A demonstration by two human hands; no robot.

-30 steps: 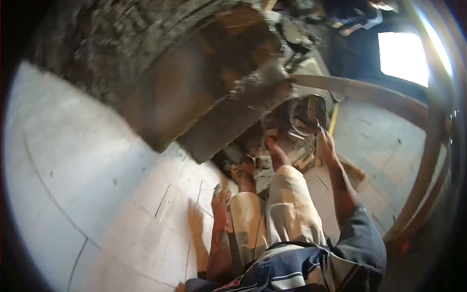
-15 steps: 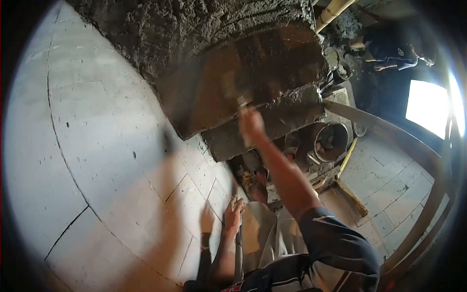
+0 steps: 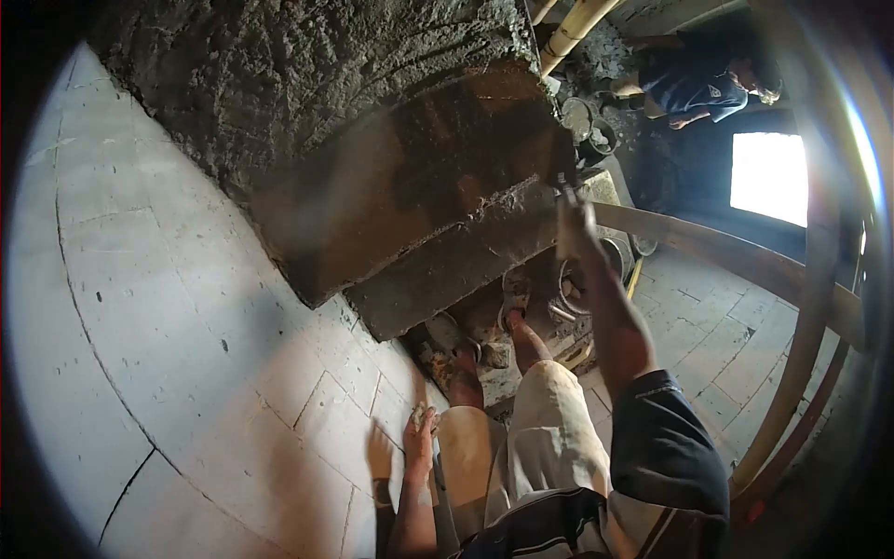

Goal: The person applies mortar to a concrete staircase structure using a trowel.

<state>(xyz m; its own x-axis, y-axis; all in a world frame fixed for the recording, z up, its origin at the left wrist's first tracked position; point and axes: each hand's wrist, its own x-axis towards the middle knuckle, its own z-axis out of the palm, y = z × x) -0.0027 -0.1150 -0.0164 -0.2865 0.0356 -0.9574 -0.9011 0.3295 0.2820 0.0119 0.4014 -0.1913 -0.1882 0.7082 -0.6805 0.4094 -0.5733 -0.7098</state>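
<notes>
Two hands show in the head view. Right hand (image 3: 575, 224), right of centre, touches the rough mortar wall (image 3: 326, 121); its grip is too blurred to tell. Left hand (image 3: 420, 436), bottom centre, rests flat, fingers spread, against pale blocks (image 3: 168, 307).

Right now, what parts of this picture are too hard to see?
- Right hand, head view: blurred, so whether it grips a tool cannot be told.
- Left hand: pressed on the block wall; its palm is hidden.
- Bucket: mostly hidden behind the right arm.
- Another person: small, dark, partly behind a bamboo pole.
- Window: glare washes it out.
</notes>
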